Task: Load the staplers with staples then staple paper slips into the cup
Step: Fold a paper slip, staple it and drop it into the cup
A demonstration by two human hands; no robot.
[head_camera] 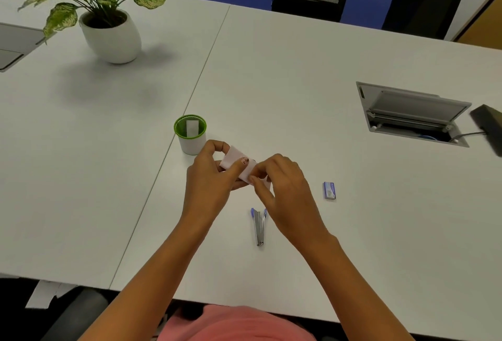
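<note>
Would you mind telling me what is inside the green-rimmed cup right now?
One white paper slip stands inside the cup, against its far wall. The near wall hides the cup's bottom, so anything lying lower down cannot be seen.

Table (271,82): white, two joined tops.
Left: potted plant (110,33).
Centre: cup (191,145), stapler (259,228).
Right: staple box (329,190), open cable hatch (413,115).

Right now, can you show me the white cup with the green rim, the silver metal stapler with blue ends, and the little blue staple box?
White green-rimmed cup (191,145): head view, white front wall.
Silver stapler (259,228): head view, metal body's middle.
Blue staple box (329,190): head view, top face.
</note>
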